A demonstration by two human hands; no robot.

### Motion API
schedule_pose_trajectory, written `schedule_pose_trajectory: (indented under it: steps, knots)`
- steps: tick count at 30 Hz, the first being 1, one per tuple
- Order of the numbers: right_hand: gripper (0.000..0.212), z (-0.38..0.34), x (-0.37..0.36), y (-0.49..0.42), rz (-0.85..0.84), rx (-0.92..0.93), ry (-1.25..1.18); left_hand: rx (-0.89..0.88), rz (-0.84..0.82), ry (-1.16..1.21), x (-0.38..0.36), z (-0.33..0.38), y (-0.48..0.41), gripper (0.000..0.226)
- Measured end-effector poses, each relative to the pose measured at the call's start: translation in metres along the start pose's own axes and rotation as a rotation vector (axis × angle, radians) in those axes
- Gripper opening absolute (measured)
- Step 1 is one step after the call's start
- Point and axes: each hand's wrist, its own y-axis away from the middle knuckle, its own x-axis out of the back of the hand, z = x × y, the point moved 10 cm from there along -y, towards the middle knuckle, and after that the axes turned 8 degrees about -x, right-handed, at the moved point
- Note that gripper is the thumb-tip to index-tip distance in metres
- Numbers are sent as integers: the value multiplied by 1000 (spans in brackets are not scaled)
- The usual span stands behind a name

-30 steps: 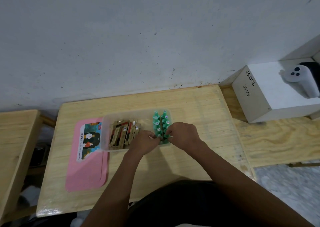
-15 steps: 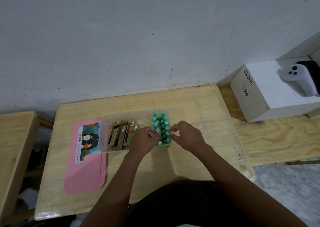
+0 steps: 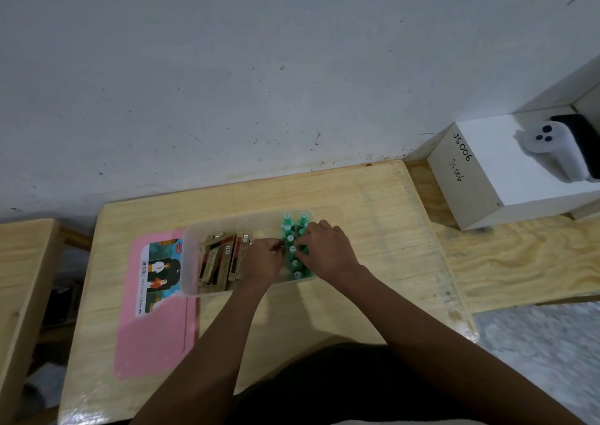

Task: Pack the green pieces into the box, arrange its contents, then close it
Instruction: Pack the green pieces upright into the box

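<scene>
Pale wooden table [image 3: 341, 197], set against a grey scuffed wall [image 3: 227, 67]. White cardboard cube marked "JS006" [image 3: 506, 181], on the neighbouring plywood surface to the right, with a white handheld controller [image 3: 552, 148] lying on top. Flat pink plastic lid with a picture label [image 3: 156, 311], on the table at the left, its right edge tucked under the box. Clear rectangular plastic box [image 3: 191, 262], open, mid-table. Brown and tan card packets [image 3: 224, 262], upright in the box's left half. Small green plastic pieces with round pale caps [image 3: 293, 255], standing in two rows in the box's right end. Left hand [image 3: 263, 262], inside the box just left of the green rows, fingers curled; whether they pinch anything cannot be told. Right hand [image 3: 328, 249], over the right-hand row, fingertips pressed against a green piece mid-row; a firm hold cannot be confirmed.
</scene>
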Motion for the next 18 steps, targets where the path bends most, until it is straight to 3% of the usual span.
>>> schedule_pose_trajectory:
  steps: [18]
  knots:
    - [23,-2,-3,-1,23,-56,-35,-11,-26,70,0,-11,-7,21]
